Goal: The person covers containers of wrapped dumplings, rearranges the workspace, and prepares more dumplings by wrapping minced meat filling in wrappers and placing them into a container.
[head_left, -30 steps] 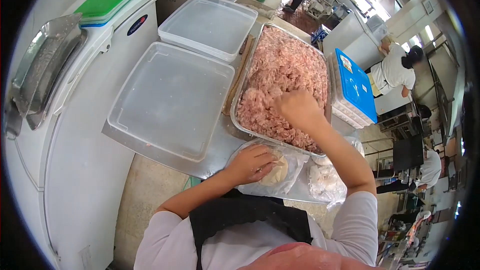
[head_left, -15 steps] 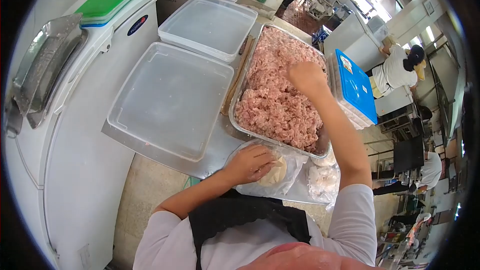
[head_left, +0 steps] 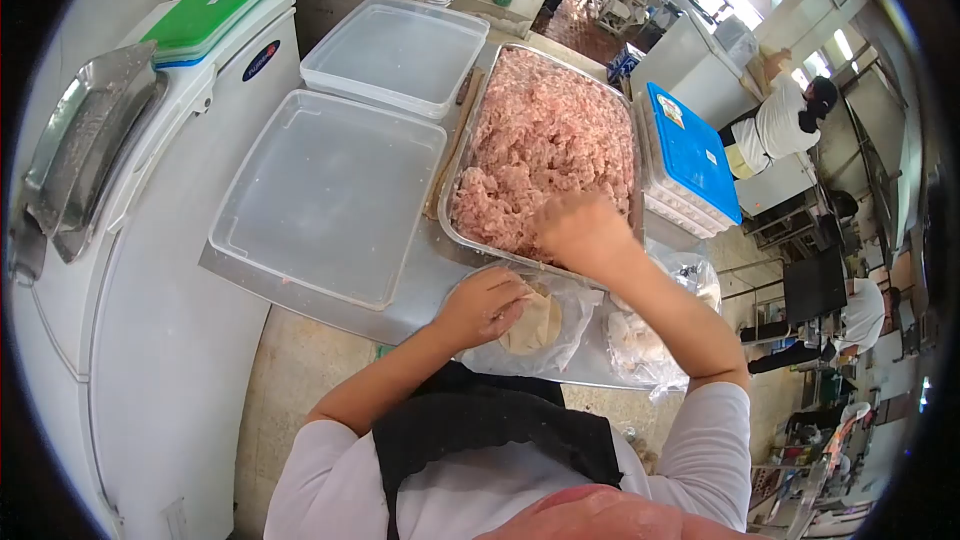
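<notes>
A deep metal tray (head_left: 462, 237) holds a heap of pink ground meat (head_left: 545, 125). Over the meat at the tray's near edge is my right hand (head_left: 588, 235), smeared by motion, its fingers and anything in them unclear. My left hand (head_left: 485, 305) is closed, fingers curled at the left edge of pale, thin dough wrappers (head_left: 533, 325); it seems to grip one, partly hidden under the fingers. These wrappers lie on a clear plastic bag (head_left: 578, 325) in front of the tray.
Left of the tray are a translucent plastic lid (head_left: 330, 200) and a lidded plastic container (head_left: 395, 55). On the right stands a blue-lidded box (head_left: 695, 155), with more bagged pale items (head_left: 640, 340) nearer me. A white freezer (head_left: 190, 270) borders the left. Co-workers (head_left: 785, 125) are farther off.
My right hand has come back from the middle of the meat to the tray's near edge. My left hand stays by the wrappers, its fingers more curled. The view has shifted slightly.
</notes>
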### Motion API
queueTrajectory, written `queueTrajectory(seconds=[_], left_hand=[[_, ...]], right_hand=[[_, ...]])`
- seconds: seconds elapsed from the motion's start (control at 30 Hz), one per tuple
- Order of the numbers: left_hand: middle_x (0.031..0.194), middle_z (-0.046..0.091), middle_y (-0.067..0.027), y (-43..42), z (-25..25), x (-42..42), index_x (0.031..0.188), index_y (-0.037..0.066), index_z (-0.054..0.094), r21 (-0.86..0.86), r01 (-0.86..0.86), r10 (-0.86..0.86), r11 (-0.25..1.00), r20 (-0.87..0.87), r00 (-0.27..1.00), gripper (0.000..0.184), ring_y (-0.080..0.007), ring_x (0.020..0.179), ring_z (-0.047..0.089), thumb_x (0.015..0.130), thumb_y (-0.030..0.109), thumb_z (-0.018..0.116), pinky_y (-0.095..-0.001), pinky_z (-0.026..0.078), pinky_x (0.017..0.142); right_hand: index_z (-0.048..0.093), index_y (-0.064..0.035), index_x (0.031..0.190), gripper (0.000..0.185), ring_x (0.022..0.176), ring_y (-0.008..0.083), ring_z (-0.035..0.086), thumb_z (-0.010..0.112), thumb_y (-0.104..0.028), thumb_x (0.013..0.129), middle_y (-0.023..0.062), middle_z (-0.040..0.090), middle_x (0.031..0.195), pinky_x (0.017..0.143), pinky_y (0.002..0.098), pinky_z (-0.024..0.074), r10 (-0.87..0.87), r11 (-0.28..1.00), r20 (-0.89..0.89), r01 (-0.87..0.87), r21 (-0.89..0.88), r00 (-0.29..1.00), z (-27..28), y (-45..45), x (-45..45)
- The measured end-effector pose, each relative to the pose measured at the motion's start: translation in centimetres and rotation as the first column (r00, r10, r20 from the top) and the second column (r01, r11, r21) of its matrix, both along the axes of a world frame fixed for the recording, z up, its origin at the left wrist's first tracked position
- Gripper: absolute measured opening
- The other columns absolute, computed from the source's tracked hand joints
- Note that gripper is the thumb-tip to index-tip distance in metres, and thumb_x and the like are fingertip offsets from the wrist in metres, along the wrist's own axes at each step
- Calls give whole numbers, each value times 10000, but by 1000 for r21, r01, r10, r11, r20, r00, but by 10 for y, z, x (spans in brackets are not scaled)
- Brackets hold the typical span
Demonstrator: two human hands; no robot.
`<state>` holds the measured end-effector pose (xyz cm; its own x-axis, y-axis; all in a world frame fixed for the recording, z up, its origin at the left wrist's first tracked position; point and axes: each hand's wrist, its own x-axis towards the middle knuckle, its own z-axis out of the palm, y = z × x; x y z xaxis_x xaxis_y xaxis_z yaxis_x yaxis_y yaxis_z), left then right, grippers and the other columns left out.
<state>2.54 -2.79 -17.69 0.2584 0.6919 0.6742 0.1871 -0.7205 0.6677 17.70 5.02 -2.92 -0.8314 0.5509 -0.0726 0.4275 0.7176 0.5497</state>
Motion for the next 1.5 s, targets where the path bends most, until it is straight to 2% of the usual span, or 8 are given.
queueTrajectory(seconds=[0.3, 0.4, 0.6, 0.73, 0.9, 1.3, 1.43, 1.5], left_hand=[[886, 602, -100, 3, 5, 2, 938, 53, 628, 39, 62, -59, 997, -78, 995, 177, -302, 830, 595, 779, 116, 678, -401, 492, 733], [907, 607, -119, 1, 6, 1, 937, 53, 631, 38, 66, -63, 997, -76, 995, 184, -319, 841, 597, 768, 107, 680, -408, 495, 742], [897, 603, -112, 2, 2, 1, 927, 55, 629, 57, 58, -55, 997, -49, 997, 178, -311, 834, 594, 775, 132, 680, -412, 492, 738], [878, 593, -104, 1, 1, 5, 916, 56, 630, 101, 72, -67, 992, -51, 996, 168, -302, 815, 588, 784, 147, 680, -412, 487, 723], [863, 586, -107, 2, 5, -2, 904, 45, 628, 20, 40, -39, 999, -24, 999, 146, -309, 806, 585, 790, 124, 672, -413, 482, 714], [895, 606, -120, 1, 6, 0, 922, 47, 623, 30, 86, -84, 996, -57, 995, 167, -319, 839, 595, 777, 112, 675, -411, 488, 742], [883, 604, -117, -1, 6, -1, 913, 50, 621, 24, 93, -92, 995, -37, 995, 155, -314, 831, 592, 789, 128, 671, -416, 484, 747], [883, 604, -114, -1, 5, -1, 903, 53, 618, 43, 82, -80, 996, -56, 995, 148, -312, 834, 593, 789, 129, 672, -416, 483, 746]], right_hand=[[697, -101, 742, 330, 687, 246, 673, 573, -374, 879, 79, 666, 720, 543, 382, 507, -375, 905, -38, 375, 204, 926, 49, 120, 46], [711, -90, 789, 283, 713, 255, 681, 565, -314, 882, 92, 675, 736, 564, 390, 520, -305, 950, -36, 306, 55, 952, -15, 142, 45], [688, -71, 781, 117, 728, 235, 683, 593, -139, 774, 92, 680, 773, 599, 365, 536, -266, 959, 32, 261, 109, 964, -13, 69, 28], [659, -96, 706, 165, 667, 238, 671, 601, -211, 809, 87, 669, 732, 547, 373, 516, -36, 997, -18, 37, 74, 999, -8, 27, 29], [679, -96, 686, 394, 649, 273, 661, 561, -412, 890, 93, 650, 684, 553, 393, 513, -259, 963, -126, 266, 38, 958, 35, 71, 42], [691, -71, 791, 181, 727, 248, 688, 583, -213, 828, 87, 690, 767, 604, 388, 532, -257, 966, 117, 251, 59, 959, -9, 55, 2], [679, -79, 737, 230, 664, 248, 675, 586, -256, 851, 76, 671, 699, 557, 384, 525, -71, 997, 49, 69, 40, 996, -4, 35, 23], [676, -87, 727, 278, 642, 259, 667, 577, -303, 872, 87, 656, 669, 546, 390, 521, -189, 982, 49, 188, 24, 981, 29, 44, 27]])
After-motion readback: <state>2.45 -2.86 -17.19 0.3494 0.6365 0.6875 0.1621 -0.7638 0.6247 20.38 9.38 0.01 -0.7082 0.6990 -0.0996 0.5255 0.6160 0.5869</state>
